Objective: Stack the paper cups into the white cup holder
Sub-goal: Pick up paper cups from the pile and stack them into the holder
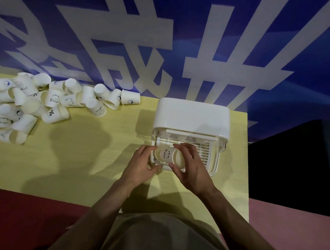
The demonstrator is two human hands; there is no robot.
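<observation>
Both hands, left (142, 163) and right (189, 165), pinch nested cups (168, 154) over the holder (192, 115); pile (25, 103) at ten o'clock; tilted entry could jam.

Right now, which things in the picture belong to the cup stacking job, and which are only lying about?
Belong to the job:
- white cup holder
- Bear cup, held over the holder's tray by left hand and right hand
- pile of loose cups

Only there:
- yellow table
- blue banner behind the table

dim | hard shadows on table (76, 157) | wide-angle edge warp
</observation>
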